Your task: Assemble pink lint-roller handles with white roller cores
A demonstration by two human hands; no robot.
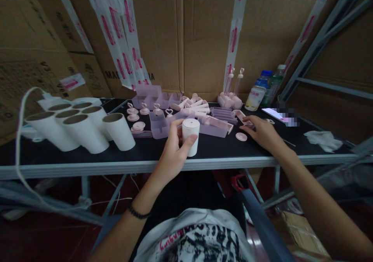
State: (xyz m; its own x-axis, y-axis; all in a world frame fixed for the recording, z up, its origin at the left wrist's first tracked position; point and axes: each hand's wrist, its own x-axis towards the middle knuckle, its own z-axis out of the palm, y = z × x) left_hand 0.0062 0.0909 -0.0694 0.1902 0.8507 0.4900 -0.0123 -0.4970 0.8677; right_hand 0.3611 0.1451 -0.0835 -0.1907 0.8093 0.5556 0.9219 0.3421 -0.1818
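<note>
My left hand is wrapped around a short white cylinder at the table's front edge. The cylinder stands upright and has a pale pink disc with a small central hole on its top. At the right, the thumb and fingers of my right hand close about the end of a long pink plastic piece lying on the black tabletop. A round pink disc lies just in front of that hand. Near the left hand are a translucent lilac tray and another tray with pink pieces in it.
Several white tubes stand at the left beside a white cable. Pink heart-loop caps and pink handles lie behind. Bottles, a phone and a crumpled tissue are at the right. Cardboard walls the back.
</note>
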